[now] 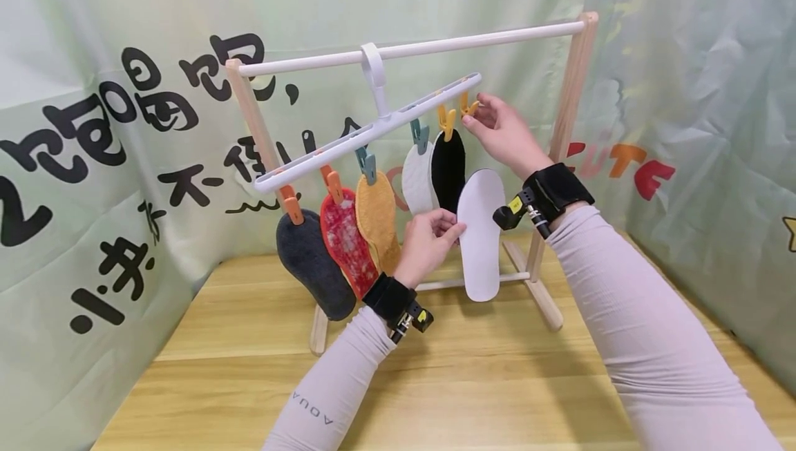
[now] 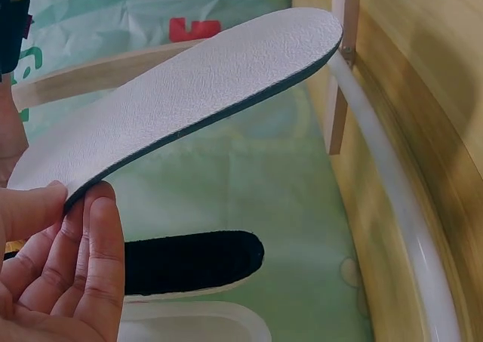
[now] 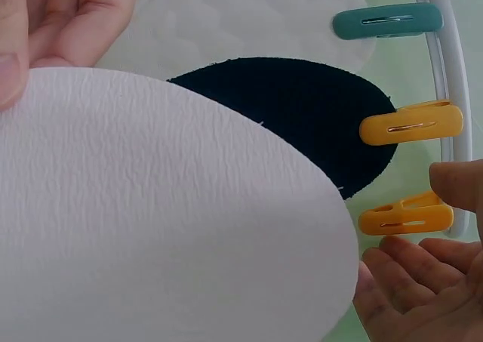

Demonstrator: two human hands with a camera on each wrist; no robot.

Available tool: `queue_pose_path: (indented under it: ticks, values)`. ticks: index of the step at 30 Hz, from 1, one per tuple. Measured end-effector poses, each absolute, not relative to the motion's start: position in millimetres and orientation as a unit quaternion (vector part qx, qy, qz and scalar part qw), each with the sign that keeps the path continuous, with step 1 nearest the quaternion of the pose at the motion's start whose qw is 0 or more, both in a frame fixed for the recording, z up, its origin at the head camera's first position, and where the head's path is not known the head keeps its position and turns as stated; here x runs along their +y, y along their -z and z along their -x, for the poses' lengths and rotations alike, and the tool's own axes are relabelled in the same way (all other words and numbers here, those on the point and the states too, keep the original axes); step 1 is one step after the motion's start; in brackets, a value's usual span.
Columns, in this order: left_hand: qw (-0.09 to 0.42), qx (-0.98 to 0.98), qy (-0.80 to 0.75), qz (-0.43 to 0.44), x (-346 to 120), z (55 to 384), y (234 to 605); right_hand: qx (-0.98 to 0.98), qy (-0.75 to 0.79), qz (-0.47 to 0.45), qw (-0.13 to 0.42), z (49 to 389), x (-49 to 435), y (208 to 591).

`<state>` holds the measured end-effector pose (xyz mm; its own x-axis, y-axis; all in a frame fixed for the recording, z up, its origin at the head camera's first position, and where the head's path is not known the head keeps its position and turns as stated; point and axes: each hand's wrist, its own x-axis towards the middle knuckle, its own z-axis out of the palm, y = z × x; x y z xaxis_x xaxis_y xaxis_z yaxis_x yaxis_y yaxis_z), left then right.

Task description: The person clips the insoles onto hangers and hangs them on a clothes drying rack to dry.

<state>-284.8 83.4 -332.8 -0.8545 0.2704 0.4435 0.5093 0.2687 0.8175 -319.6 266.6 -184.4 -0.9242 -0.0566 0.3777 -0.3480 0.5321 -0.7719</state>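
Note:
My left hand [image 1: 431, 240] pinches a white insole [image 1: 481, 244] by its edge between thumb and fingers. The left wrist view shows a dark edge along this insole [image 2: 189, 93]. Up at the right end of a white hanger [image 1: 423, 109], my right hand [image 1: 505, 135] has thumb and fingers spread around a yellow clip [image 3: 407, 220] that holds no insole. Beside it another yellow clip [image 1: 446, 123] bears a black insole [image 1: 449, 171]. A teal clip [image 1: 420, 137] holds a quilted white insole [image 1: 418, 178], partly hidden behind the black one.
The tilted hanger hooks over a rack's white rod [image 1: 472, 40]. On its lower left side hang a dark grey insole [image 1: 316, 264], a red insole [image 1: 348, 240] and a yellow insole [image 1: 379, 219], all clipped. The rack stands on a wooden table [image 1: 472, 382], before a printed curtain [image 1: 155, 9].

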Motion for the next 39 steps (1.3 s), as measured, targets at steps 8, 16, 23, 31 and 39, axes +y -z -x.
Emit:
queue_pose_path:
  ticks: [8, 16, 23, 31, 39]
  values:
    - [0.109, -0.787, 0.548, 0.261, 83.2, 285.4, 329.5, -0.861, -0.453, -0.138, 0.184, 321.4, 269.2, 188.9]
    - [0.109, -0.776, 0.560, 0.270, 83.0, 284.7, 327.4, -0.855, -0.460, -0.146, 0.191, 311.8, 273.2, 193.9]
    - [0.115, -0.775, 0.554, 0.280, 83.3, 281.7, 325.9, -0.850, -0.457, -0.161, 0.204, 296.7, 281.8, 199.8]
    - [0.118, -0.774, 0.554, 0.282, 84.1, 277.9, 327.0, -0.837, -0.470, -0.153, 0.236, 274.4, 292.7, 209.3]
    - [0.120, -0.766, 0.562, 0.290, 87.3, 273.1, 327.1, -0.792, -0.532, -0.160, 0.254, 259.8, 293.8, 214.2]
